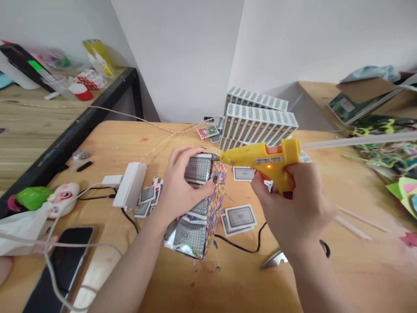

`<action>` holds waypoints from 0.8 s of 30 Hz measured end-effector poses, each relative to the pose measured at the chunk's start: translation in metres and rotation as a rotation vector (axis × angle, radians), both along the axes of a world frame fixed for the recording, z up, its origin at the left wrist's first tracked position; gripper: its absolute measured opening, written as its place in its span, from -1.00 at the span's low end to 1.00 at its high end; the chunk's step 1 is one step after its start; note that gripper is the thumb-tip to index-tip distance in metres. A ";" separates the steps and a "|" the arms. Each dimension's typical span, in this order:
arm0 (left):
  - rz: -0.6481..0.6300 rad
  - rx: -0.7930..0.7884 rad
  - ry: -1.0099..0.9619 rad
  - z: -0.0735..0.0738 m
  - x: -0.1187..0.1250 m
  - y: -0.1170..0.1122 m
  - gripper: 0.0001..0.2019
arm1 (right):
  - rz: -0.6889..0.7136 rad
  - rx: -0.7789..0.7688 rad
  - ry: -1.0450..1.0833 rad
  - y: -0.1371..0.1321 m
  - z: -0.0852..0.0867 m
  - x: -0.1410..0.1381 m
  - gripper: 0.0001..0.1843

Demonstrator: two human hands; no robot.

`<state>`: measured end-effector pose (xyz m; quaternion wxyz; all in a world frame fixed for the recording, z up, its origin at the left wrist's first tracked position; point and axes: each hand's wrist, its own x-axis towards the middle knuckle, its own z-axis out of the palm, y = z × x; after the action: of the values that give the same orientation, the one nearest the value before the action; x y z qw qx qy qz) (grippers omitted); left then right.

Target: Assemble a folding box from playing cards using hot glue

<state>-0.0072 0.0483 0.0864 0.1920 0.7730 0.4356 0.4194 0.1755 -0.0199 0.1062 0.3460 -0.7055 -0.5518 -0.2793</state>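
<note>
My left hand point(182, 184) grips a long box point(189, 237) from above, with playing cards showing back side up on its top. The box's right side point(215, 208) has a bright multicoloured pattern. My right hand point(296, 213) is wrapped round a yellow hot glue gun point(254, 156) with a lit orange light. A long clear glue stick point(352, 140) sticks out of its back. The gun's nozzle is at the far right top edge of the box; whether it touches cannot be seen. Loose cards point(241, 217) lie to the right of the box.
Stacked card packs point(260, 121) stand at the back. A white power strip point(130, 184), more cards point(146, 200) and a phone point(61, 265) are to the left. Two glue sticks point(353, 228) lie at right. A black cord point(241, 248) crosses the tabletop. A cardboard box point(368, 91) sits far right.
</note>
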 end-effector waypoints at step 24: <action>-0.005 -0.013 -0.043 -0.006 0.003 0.001 -0.52 | 0.042 -0.046 0.147 -0.001 0.000 -0.003 -0.76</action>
<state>-0.0046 0.0494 0.0806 0.2073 0.7636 0.4323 0.4326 0.1721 -0.0213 0.1064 0.3752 -0.7200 -0.5460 -0.2066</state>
